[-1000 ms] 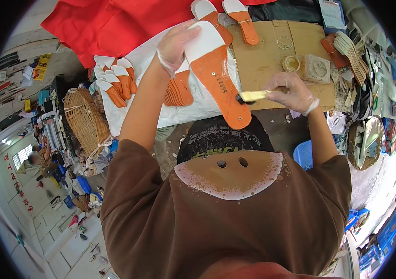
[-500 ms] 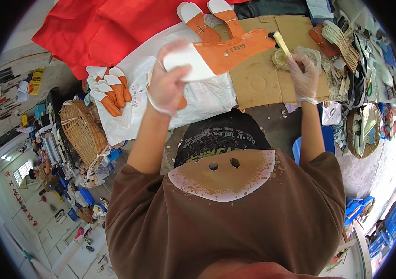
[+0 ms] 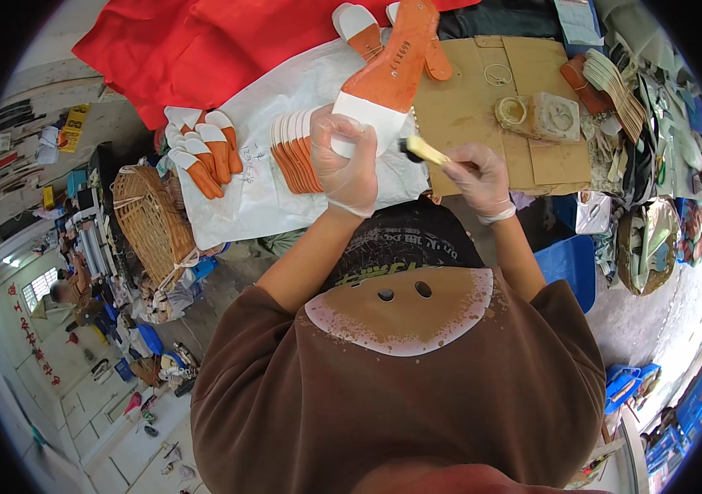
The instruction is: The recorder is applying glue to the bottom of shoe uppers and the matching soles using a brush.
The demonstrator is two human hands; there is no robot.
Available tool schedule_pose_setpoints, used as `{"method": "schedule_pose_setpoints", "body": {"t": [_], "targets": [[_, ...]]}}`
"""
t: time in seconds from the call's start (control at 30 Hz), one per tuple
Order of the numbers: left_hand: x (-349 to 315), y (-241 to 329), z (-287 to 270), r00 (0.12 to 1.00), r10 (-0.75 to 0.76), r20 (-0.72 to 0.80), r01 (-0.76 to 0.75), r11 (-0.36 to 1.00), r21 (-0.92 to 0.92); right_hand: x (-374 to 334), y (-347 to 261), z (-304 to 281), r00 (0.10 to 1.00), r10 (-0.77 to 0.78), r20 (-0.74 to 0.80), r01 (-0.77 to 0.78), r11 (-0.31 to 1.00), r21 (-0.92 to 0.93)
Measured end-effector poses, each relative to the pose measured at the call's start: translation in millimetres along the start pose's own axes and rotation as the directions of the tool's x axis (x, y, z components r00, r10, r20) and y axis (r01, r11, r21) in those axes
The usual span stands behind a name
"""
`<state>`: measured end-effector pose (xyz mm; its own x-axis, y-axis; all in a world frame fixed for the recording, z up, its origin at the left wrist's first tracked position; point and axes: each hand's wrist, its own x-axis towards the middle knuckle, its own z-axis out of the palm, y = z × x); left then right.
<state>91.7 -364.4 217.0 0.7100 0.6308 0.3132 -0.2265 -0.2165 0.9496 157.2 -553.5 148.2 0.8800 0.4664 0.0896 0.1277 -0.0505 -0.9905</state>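
My left hand [image 3: 346, 169], in a thin clear glove, is closed on the white end of an orange-brown insole [image 3: 392, 66]. The insole's brown end points up and away from me. In my gloved right hand [image 3: 481, 179] is a small brush [image 3: 428, 151] with a pale handle and a dark tip. The brush tip is close to the insole's white part; whether they touch I cannot tell. Beside my left hand, a fanned row of similar insoles [image 3: 293, 156] lies on a white sheet [image 3: 240, 202].
Tied insole bundles [image 3: 207, 152] lie at the left, with more insoles [image 3: 359, 29] at the back. A cardboard sheet [image 3: 458, 107] holds a translucent container [image 3: 557, 117] and a rubber band [image 3: 497, 75]. Red cloth [image 3: 178, 49] covers the far left; a wicker basket [image 3: 149, 218] stands below.
My right hand has brought the brush left, from above the cardboard to near the insole. The insole has swung from nearly level to steeply upright, and my left hand has moved right and slightly nearer.
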Motion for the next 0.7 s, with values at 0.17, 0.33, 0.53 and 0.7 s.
{"method": "schedule_pose_setpoints", "body": {"t": [0.17,0.33,0.53,0.7], "targets": [[17.1,18.3,-3.3,0.990,-0.081,0.114,0.114,0.941,-0.319,17.4,-2.1,-22.2,0.908,0.413,0.076,-0.409,0.828,0.383],[74.2,4.6,-26.9,0.765,0.308,0.566,-0.635,0.508,0.581,39.1,-5.2,-31.4,0.880,0.457,0.126,-0.471,0.811,0.347],[114.1,-8.7,-32.1,0.693,-0.433,0.577,0.198,0.884,0.424,60.6,-22.4,-24.8,0.871,0.409,0.272,-0.468,0.859,0.206],[106.9,-33.8,-35.7,0.673,-0.456,0.583,0.476,0.870,0.131,61.5,-5.9,-7.3,0.946,0.211,0.245,-0.276,0.922,0.273]]}}
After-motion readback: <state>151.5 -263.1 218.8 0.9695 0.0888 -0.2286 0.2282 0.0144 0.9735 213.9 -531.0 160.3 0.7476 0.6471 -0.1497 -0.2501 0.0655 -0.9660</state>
